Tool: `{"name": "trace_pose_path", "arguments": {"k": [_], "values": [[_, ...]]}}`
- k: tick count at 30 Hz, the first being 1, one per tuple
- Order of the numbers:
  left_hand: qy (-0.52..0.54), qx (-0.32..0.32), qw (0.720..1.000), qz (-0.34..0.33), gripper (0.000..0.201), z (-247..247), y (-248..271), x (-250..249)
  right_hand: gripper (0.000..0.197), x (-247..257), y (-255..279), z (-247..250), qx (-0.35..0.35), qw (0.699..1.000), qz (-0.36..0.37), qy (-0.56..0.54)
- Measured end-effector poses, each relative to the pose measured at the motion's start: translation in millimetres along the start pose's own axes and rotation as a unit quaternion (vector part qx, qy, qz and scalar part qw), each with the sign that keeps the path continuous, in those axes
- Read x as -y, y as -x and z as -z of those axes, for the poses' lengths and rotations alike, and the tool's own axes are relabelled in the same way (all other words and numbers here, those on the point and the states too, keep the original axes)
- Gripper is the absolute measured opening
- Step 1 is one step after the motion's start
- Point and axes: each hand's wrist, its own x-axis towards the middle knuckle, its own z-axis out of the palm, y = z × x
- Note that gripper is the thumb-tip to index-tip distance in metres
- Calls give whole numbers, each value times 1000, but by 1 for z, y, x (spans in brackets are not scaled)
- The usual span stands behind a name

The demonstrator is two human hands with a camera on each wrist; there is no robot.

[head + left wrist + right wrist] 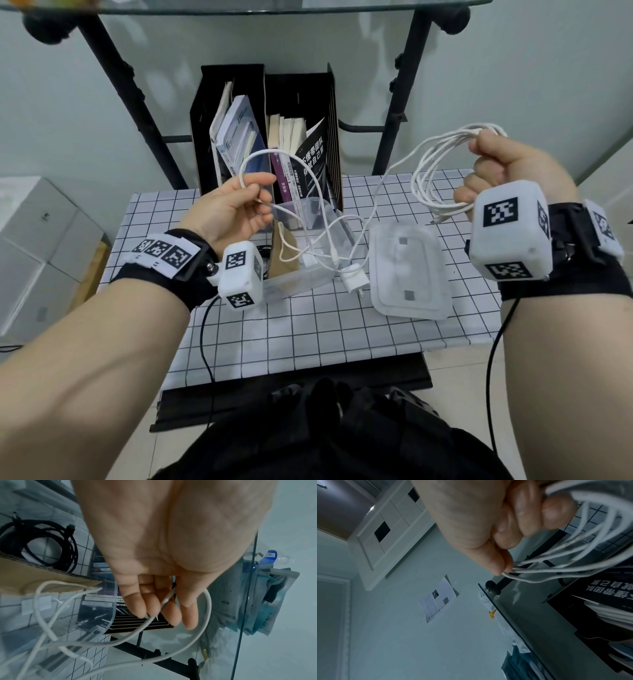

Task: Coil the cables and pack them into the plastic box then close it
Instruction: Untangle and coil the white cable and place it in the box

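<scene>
- A white cable (442, 171) is being coiled: several loops are being held bunched in the right hand (503, 171), whose fingers are being kept curled round the top of the bundle, raised toward 2 o'clock of the table (308, 329)
- The uncoiled tail of the same cable is being fed by the left hand (233, 209), where it is being pinched lightly between thumb and fingertips (173, 615), the other fingers being left almost straight; this hand is being held at about 10 o'clock, above the box (308, 274)
- Between the hands the slack is being left draped across the box, down to a white charger (354, 279) lying just outside the box at its 4 o'clock corner; whether cable and charger are joined cannot be told
- The coil is being judged as well advanced but unfinished, since a long loose run is waiting to be gathered
- The box is being kept open at the table's centre, with a cardboard divider (284, 253) inside it; a black cable (42, 545), already coiled, is being seen in the left wrist view beyond that divider, though whether it is lying inside the box cannot be told
- The lid (411, 270) is being left flat on the table just beside the box, at its 3 o'clock side, so closing is not yet being attempted
- Left to be done, as judged: the white coil being finished and laid into the box, the charger perhaps being packed too, and the lid being pressed on
</scene>
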Motion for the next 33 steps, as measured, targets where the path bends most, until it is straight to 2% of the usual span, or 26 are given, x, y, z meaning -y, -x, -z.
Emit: {"name": "trace_pose_path", "arguments": {"k": [6,11,20,25,28,30,33], "values": [[54,-16,998,-11,36,0,-4,2,18,-3,2,-1,-11,1000,-5,13],[-3,-6,1000,17,29,-4,-4,6,19,0,7,-8,7,1000,0,2],[-68,99,991,56,29,-23,-3,-1,22,9,18,-25,22,1000,20,7],[-154,94,978,109,27,-44,-5,4,24,12,27,-36,56,998,41,5],[-238,86,958,137,26,-61,-6,13,25,12,31,-44,78,996,52,8],[-302,77,943,119,27,-71,-9,19,25,10,33,-49,94,994,51,13],[-401,65,912,54,39,-79,-15,24,23,8,35,-54,119,991,46,30]]}}
